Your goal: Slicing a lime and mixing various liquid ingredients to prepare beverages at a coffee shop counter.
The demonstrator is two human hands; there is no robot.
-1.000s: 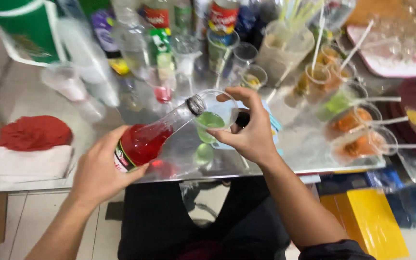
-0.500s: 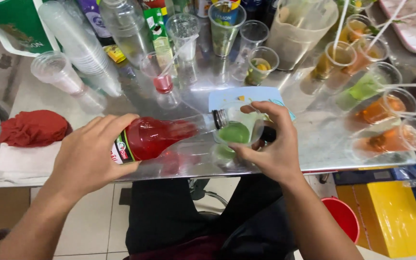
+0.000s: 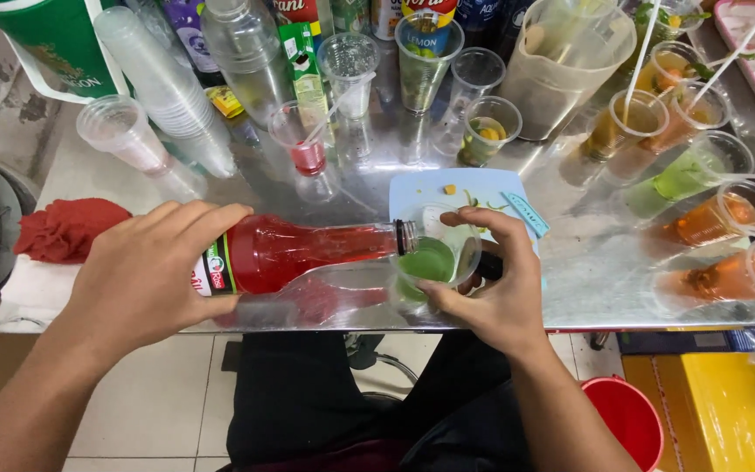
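Head view: left hand [image 3: 146, 280] fingers clasp a glossy red syrup bottle [image 3: 299, 253]; right hand [image 3: 491, 293] fingers cup a clear plastic cup [image 3: 434, 258].

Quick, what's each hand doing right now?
Left hand: closed around a clear bottle of red syrup, tipped on its side.
Right hand: closed around a clear plastic cup of green liquid.
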